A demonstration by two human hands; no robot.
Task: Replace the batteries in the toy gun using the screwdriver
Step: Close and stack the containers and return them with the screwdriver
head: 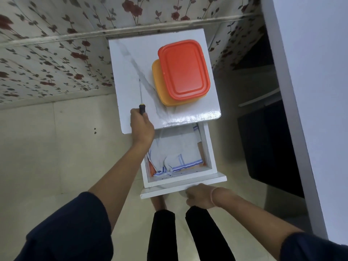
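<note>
Gripping the screwdriver [142,109] by its handle in the left hand [142,127], out over the white desk [122,63] near the stacked orange boxes [183,70]. Could scrape the top or nudge them. Curling the right hand [200,196] round the open drawer [209,147] front; might pinch fingers or trap the cloth [175,151] on a hard shove. No sign of the toy gun or batteries.

One screwdriver [140,97] at centre. Two boxes at upper centre: one red box [184,68] and one orange box [160,87]. One bench [131,59]. One drawer [188,182] below it, with one cloth [177,147]. Two hands: left hand [142,127] and right hand [199,196]. Two legs [163,236] at the bottom.
</note>
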